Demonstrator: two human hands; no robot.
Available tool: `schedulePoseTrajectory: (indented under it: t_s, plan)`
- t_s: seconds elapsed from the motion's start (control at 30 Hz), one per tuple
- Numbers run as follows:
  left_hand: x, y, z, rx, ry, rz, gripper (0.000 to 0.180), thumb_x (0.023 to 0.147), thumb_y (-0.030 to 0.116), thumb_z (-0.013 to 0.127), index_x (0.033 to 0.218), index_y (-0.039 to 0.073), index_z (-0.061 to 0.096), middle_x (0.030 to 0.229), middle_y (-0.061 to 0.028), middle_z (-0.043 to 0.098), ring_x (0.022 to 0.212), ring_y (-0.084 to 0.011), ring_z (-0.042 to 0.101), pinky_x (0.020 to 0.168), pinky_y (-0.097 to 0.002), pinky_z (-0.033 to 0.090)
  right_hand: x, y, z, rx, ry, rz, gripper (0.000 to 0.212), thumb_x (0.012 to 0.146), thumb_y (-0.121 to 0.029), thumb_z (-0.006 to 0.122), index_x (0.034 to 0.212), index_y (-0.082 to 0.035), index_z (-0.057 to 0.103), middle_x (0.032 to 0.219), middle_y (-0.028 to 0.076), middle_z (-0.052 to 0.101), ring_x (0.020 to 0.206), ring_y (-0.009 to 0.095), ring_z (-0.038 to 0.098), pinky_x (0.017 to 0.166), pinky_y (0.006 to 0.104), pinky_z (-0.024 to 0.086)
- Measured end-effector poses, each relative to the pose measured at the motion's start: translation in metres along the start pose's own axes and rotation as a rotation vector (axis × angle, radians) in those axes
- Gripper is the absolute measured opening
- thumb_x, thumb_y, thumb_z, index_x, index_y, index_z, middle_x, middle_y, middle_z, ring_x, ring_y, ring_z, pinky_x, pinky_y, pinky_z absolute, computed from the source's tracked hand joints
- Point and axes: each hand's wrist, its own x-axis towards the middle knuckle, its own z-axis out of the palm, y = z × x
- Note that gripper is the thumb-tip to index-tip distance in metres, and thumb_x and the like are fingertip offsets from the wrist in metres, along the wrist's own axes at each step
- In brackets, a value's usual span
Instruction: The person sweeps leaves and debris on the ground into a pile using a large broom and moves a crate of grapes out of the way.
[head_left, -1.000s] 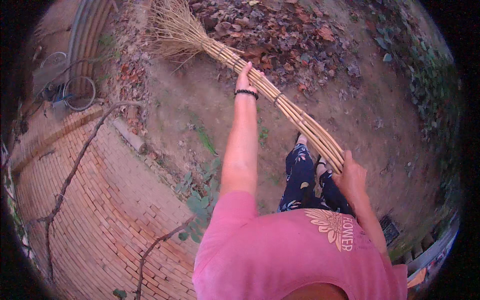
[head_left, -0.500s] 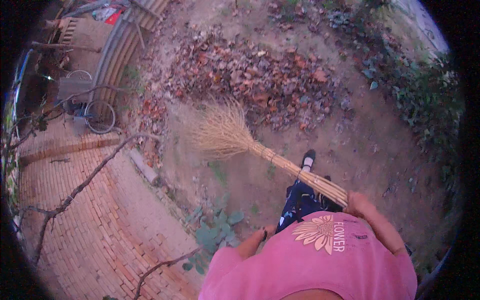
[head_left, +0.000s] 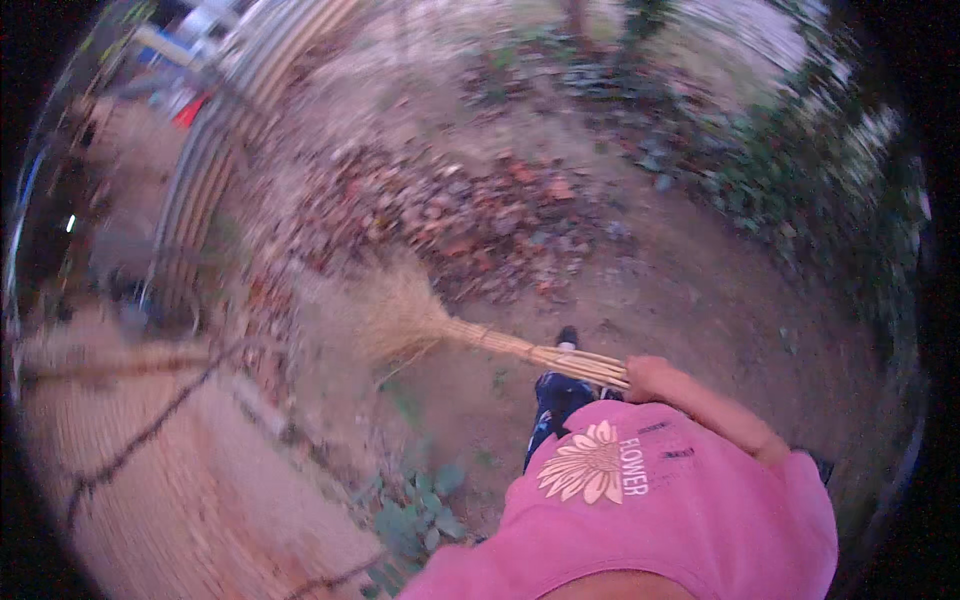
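Observation:
My right hand (head_left: 648, 379) is wrapped around the end of the handle of a twig broom (head_left: 535, 353). From there the bound stalks run leftward and fan out into pale, blurred bristles (head_left: 395, 312) over the bare soil. Beyond the bristles spreads a heap of dry brown and reddish leaves (head_left: 460, 215), whose near edge lies close to them. My left hand is hidden from sight; the pink shirt covers that side. One dark shoe (head_left: 568, 336) of mine shows just past the handle.
Leafy green plants (head_left: 740, 180) line the right side. At the left, a brick pavement (head_left: 200, 470) borders the soil, with a bare branch (head_left: 150, 430) crossing above it. A corrugated sheet (head_left: 205, 170) stands farther back. Low green leaves (head_left: 415, 515) grow near my left side.
The view has swung, so the leaf heap sits lower and farther left. My right hand keeps its hold on the broom. My left hand, partly seen before, has gone out of sight.

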Motion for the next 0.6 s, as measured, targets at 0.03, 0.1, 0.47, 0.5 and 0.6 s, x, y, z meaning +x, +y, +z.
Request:
schedulePoseTrajectory:
  t_s: [0.03,0.1,0.47,0.5,0.6]
  plan:
    - [0.005,0.013,0.004,0.024,-0.015,0.015,0.030,0.076,0.031,0.050,0.094,0.007,0.052,0.089,-0.0107,0.055,0.080,-0.0275,0.053,0.071,-0.0394,0.042,-0.007,-0.008,-0.007,0.037,-0.026,0.038,0.044,0.053,-0.028,0.063,0.089,-0.004,0.059,0.087,0.016,0.058,0.080,0.028,0.057,0.069,0.0358,0.046]
    - [0.022,0.034,-0.002,0.038,-0.033,0.045,0.031,0.076,0.031,0.050,0.095,0.006,0.052,0.090,-0.0112,0.055,0.080,-0.0282,0.053,0.071,-0.0399,0.042,0.027,-0.003,0.021,0.025,-0.008,-0.106,0.040,0.052,-0.026,0.063,0.085,-0.004,0.061,0.086,0.016,0.059,0.079,0.028,0.057,0.068,0.0367,0.046]
    - [0.021,0.005,-0.026,0.099,-0.010,-0.096,0.036,0.076,0.034,0.049,0.097,0.004,0.051,0.094,-0.0140,0.054,0.082,-0.0319,0.053,0.073,-0.0426,0.042,0.019,-0.029,-0.020,-0.137,-0.064,-0.156,0.038,0.055,-0.028,0.063,0.087,-0.008,0.061,0.083,0.012,0.060,0.077,0.027,0.058,0.065,0.0378,0.047]
    - [0.018,-0.003,-0.036,0.099,-0.010,-0.128,0.036,0.076,0.034,0.049,0.097,0.004,0.051,0.094,-0.0143,0.054,0.082,-0.0322,0.053,0.074,-0.0429,0.042,0.019,-0.034,-0.020,-0.106,-0.021,-0.185,0.038,0.057,-0.028,0.061,0.086,-0.005,0.059,0.083,0.013,0.060,0.078,0.028,0.058,0.065,0.0376,0.047]
    - [0.023,-0.031,-0.059,0.162,-0.042,-0.248,0.038,0.075,0.034,0.048,0.098,0.004,0.051,0.095,-0.0151,0.054,0.083,-0.0332,0.053,0.074,-0.0436,0.041,0.030,-0.039,-0.024,-0.092,-0.010,-0.097,0.036,0.061,-0.023,0.059,0.090,-0.002,0.057,0.085,0.013,0.059,0.080,0.028,0.057,0.066,0.0370,0.047]
